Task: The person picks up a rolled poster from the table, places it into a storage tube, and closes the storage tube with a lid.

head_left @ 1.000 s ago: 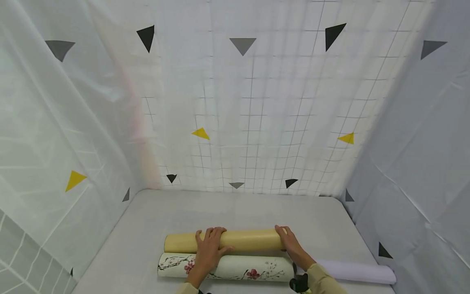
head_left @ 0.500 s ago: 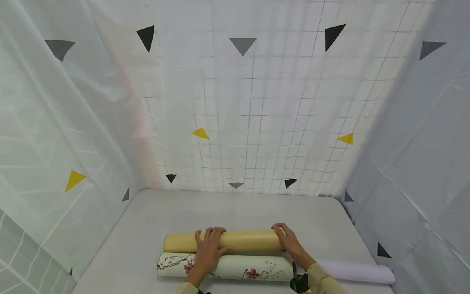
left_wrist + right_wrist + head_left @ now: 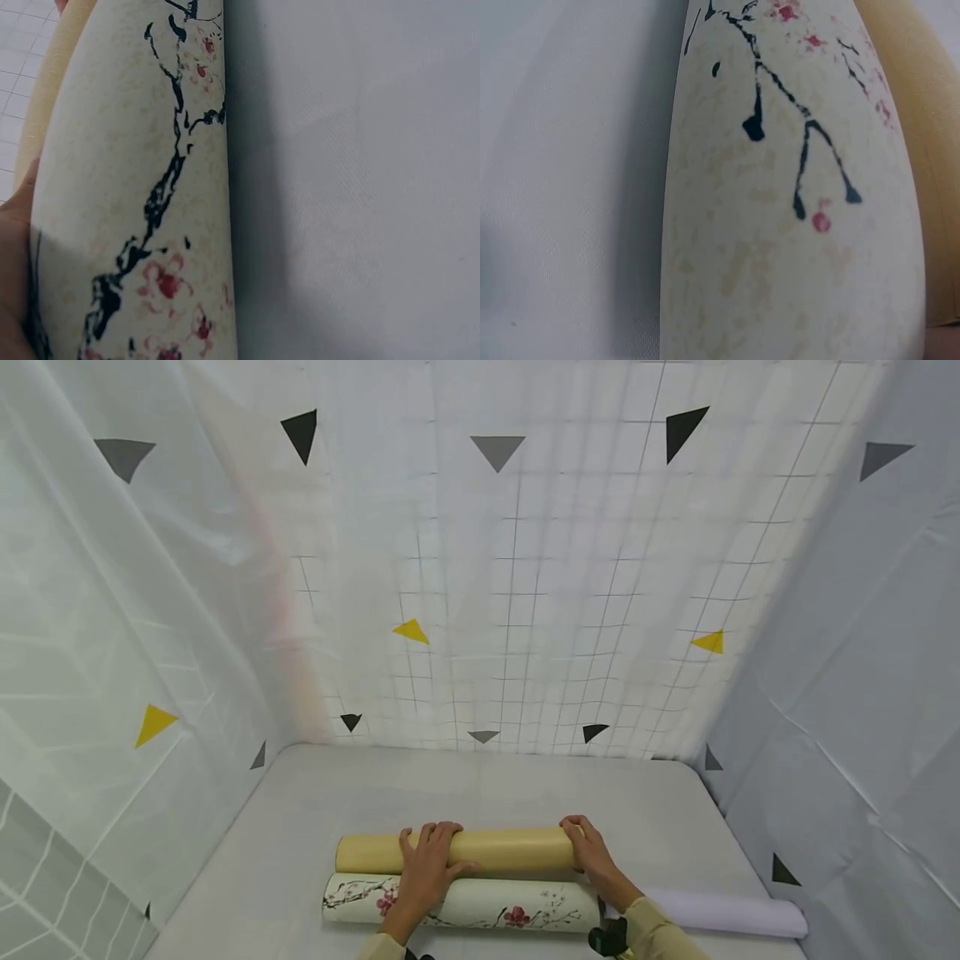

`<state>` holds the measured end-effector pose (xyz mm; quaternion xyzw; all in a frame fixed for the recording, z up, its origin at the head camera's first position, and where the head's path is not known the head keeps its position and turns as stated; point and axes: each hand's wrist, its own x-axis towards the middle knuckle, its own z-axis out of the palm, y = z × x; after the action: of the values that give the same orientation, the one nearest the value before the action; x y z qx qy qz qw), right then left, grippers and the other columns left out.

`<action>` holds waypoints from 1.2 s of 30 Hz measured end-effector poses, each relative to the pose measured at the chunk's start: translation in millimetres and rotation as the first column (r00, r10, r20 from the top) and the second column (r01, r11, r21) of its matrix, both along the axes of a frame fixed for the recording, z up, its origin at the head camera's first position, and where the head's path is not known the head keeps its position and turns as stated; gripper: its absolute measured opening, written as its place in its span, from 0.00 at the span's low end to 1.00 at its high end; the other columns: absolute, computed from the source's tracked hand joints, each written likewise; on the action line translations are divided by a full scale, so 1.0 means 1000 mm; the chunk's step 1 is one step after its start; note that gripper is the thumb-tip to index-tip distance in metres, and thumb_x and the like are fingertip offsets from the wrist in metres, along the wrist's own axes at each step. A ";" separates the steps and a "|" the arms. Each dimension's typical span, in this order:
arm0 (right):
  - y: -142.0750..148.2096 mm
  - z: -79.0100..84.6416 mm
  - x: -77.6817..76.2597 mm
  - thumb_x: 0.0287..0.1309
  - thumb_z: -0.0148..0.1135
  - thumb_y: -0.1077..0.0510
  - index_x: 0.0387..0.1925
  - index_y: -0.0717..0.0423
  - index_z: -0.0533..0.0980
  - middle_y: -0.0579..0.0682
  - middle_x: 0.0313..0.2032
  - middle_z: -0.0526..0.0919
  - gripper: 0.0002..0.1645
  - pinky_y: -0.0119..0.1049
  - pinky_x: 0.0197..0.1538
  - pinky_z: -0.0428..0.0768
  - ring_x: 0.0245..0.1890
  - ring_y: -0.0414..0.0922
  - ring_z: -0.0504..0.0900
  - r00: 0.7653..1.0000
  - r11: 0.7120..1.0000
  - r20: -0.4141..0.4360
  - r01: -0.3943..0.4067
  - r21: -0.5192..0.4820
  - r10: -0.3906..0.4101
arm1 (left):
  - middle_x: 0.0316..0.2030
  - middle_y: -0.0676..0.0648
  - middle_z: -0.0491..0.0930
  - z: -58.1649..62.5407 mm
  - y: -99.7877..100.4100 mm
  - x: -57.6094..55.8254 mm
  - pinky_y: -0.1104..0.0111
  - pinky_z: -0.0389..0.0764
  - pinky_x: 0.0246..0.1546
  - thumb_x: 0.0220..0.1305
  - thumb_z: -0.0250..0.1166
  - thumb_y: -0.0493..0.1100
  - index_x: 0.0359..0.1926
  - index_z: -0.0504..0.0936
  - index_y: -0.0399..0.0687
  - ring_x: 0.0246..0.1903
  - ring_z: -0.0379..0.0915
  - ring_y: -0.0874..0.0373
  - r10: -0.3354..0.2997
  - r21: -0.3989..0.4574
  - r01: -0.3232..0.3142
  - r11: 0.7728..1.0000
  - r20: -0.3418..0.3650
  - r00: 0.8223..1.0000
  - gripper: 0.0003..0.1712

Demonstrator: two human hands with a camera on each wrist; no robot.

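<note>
A yellow roll (image 3: 513, 850) of paper-like sheet lies crosswise on the table in the head view. My left hand (image 3: 427, 878) holds it left of its middle, fingers curved over the far side and thumb on the near side. At its right end, my right hand (image 3: 594, 858) grips it. Right beside it, nearer to me, a white wallpaper-like roll (image 3: 480, 907) printed with plum blossoms lies parallel, partly covered by the left wrist. Both wrist views are mostly filled by this blossom roll (image 3: 120, 150), with the yellow roll (image 3: 922, 135) along its far edge.
A pale lavender roll (image 3: 727, 915) lies at the right, its left end hidden behind the right forearm. The grey-white table (image 3: 480, 785) meets white sheet walls at the back and sides, marked with black, grey and yellow triangles.
The right hand's fingers have shifted very slightly on the end of the yellow roll. The left hand and the rolls stay in place.
</note>
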<state>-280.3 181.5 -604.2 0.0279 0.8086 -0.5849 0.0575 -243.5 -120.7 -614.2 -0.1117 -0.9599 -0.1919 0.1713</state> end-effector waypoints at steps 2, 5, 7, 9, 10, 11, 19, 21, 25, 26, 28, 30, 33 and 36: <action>-0.001 0.000 0.000 0.80 0.46 0.43 0.62 0.60 0.69 0.62 0.49 0.78 0.26 0.39 0.34 0.74 0.34 0.47 0.75 1.000 1.000 0.008 0.015 0.001 -0.015 | 0.57 0.52 0.81 0.000 0.000 0.000 0.34 0.58 0.64 0.51 0.70 0.70 0.61 0.78 0.56 0.58 0.73 0.50 -0.003 0.011 0.003 1.000 0.012 1.000 0.40; -0.003 0.002 0.000 0.79 0.47 0.43 0.62 0.62 0.69 0.63 0.50 0.78 0.28 0.37 0.35 0.74 0.36 0.47 0.75 0.999 0.999 0.011 0.040 0.037 -0.041 | 0.58 0.53 0.81 0.000 0.000 -0.001 0.34 0.58 0.64 0.51 0.69 0.70 0.61 0.78 0.56 0.59 0.73 0.50 -0.001 0.009 0.001 1.000 0.027 1.000 0.40; -0.004 0.002 0.001 0.79 0.48 0.44 0.61 0.62 0.71 0.63 0.51 0.79 0.28 0.37 0.37 0.74 0.38 0.47 0.76 0.998 0.995 0.002 0.059 0.076 -0.060 | 0.58 0.53 0.81 0.001 0.000 -0.002 0.34 0.59 0.64 0.51 0.70 0.71 0.61 0.78 0.56 0.58 0.73 0.51 0.002 -0.003 -0.002 1.000 0.030 1.000 0.40; -0.005 0.001 0.002 0.78 0.48 0.43 0.61 0.63 0.72 0.64 0.53 0.79 0.28 0.37 0.40 0.75 0.41 0.48 0.77 0.998 0.990 -0.009 0.068 0.121 -0.068 | 0.57 0.53 0.82 0.002 -0.001 -0.003 0.35 0.60 0.63 0.51 0.70 0.71 0.60 0.78 0.57 0.58 0.73 0.51 0.006 -0.017 -0.005 1.000 0.034 0.999 0.40; -0.005 0.000 0.002 0.78 0.48 0.42 0.61 0.63 0.72 0.64 0.54 0.79 0.29 0.37 0.42 0.75 0.42 0.48 0.78 0.997 0.987 -0.015 0.073 0.143 -0.072 | 0.57 0.53 0.82 0.002 0.000 -0.003 0.35 0.60 0.63 0.51 0.70 0.70 0.60 0.78 0.56 0.58 0.74 0.51 0.005 -0.020 -0.005 1.000 0.036 0.999 0.40; -0.004 -0.001 0.003 0.78 0.48 0.43 0.61 0.63 0.72 0.65 0.55 0.79 0.29 0.39 0.43 0.76 0.43 0.49 0.79 0.997 0.983 -0.025 0.077 0.167 -0.073 | 0.57 0.53 0.82 0.002 0.000 -0.003 0.35 0.60 0.63 0.51 0.70 0.70 0.60 0.78 0.56 0.58 0.74 0.51 0.005 -0.019 -0.004 1.000 0.043 0.999 0.40; -0.008 -0.002 0.005 0.77 0.48 0.43 0.59 0.64 0.74 0.67 0.57 0.80 0.29 0.51 0.53 0.79 0.49 0.55 0.80 0.994 0.957 -0.026 0.111 0.269 -0.108 | 0.57 0.53 0.83 0.004 0.000 -0.002 0.33 0.59 0.64 0.51 0.71 0.69 0.59 0.79 0.57 0.57 0.74 0.50 -0.004 0.000 0.004 1.000 0.089 0.996 0.38; -0.008 -0.003 0.005 0.77 0.49 0.44 0.57 0.64 0.76 0.67 0.56 0.81 0.28 0.53 0.52 0.79 0.48 0.55 0.81 0.993 0.951 -0.039 0.121 0.284 -0.115 | 0.56 0.52 0.83 0.004 0.000 -0.001 0.32 0.58 0.64 0.52 0.71 0.69 0.59 0.79 0.56 0.57 0.74 0.50 -0.014 0.019 0.012 1.000 0.094 0.995 0.37; -0.007 -0.007 0.006 0.76 0.50 0.46 0.55 0.61 0.80 0.64 0.54 0.83 0.25 0.51 0.52 0.79 0.48 0.54 0.82 0.992 0.945 -0.062 0.125 0.301 -0.111 | 0.55 0.52 0.83 0.004 -0.001 -0.001 0.32 0.57 0.64 0.51 0.72 0.68 0.58 0.80 0.56 0.56 0.74 0.49 -0.024 0.040 0.020 0.999 0.093 0.995 0.37; -0.007 -0.008 0.006 0.76 0.50 0.46 0.54 0.61 0.80 0.64 0.54 0.84 0.25 0.50 0.51 0.79 0.47 0.53 0.82 0.992 0.945 -0.069 0.122 0.304 -0.105 | 0.55 0.52 0.83 0.004 -0.001 -0.001 0.32 0.57 0.65 0.51 0.72 0.68 0.57 0.80 0.56 0.56 0.74 0.50 -0.021 0.040 0.018 0.999 0.096 0.995 0.36; -0.007 -0.009 0.006 0.76 0.50 0.46 0.53 0.60 0.81 0.62 0.53 0.85 0.24 0.47 0.50 0.79 0.46 0.51 0.82 0.992 0.945 -0.077 0.120 0.305 -0.102 | 0.55 0.53 0.83 0.004 -0.002 -0.001 0.32 0.57 0.65 0.51 0.72 0.69 0.57 0.80 0.57 0.56 0.74 0.50 -0.018 0.039 0.014 0.999 0.100 0.995 0.36; -0.007 -0.008 0.007 0.76 0.50 0.48 0.52 0.60 0.81 0.62 0.51 0.85 0.23 0.45 0.47 0.79 0.44 0.50 0.82 0.991 0.944 -0.088 0.121 0.307 -0.098 | 0.55 0.53 0.83 0.004 -0.002 -0.002 0.32 0.57 0.66 0.52 0.72 0.69 0.57 0.80 0.57 0.56 0.74 0.50 -0.020 0.044 0.015 0.999 0.107 0.994 0.36; -0.007 -0.006 0.008 0.76 0.50 0.48 0.52 0.60 0.82 0.61 0.50 0.86 0.22 0.42 0.45 0.77 0.42 0.48 0.81 0.991 0.946 -0.092 0.121 0.302 -0.097 | 0.55 0.53 0.83 0.004 -0.001 -0.002 0.32 0.57 0.67 0.52 0.72 0.68 0.57 0.80 0.56 0.57 0.74 0.49 -0.023 0.047 0.018 0.999 0.116 0.993 0.36; -0.008 -0.005 0.008 0.77 0.50 0.49 0.53 0.59 0.82 0.60 0.51 0.86 0.21 0.41 0.46 0.77 0.44 0.48 0.82 0.992 0.950 -0.082 0.112 0.292 -0.092 | 0.55 0.53 0.83 0.004 -0.001 -0.002 0.32 0.56 0.67 0.51 0.73 0.67 0.57 0.80 0.56 0.56 0.74 0.49 -0.026 0.050 0.020 0.999 0.120 0.992 0.36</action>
<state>-272.0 173.8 -608.9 0.0583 0.8859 -0.4601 -0.0048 -245.3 -121.8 -610.4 -0.1068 -0.9622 -0.2236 0.1133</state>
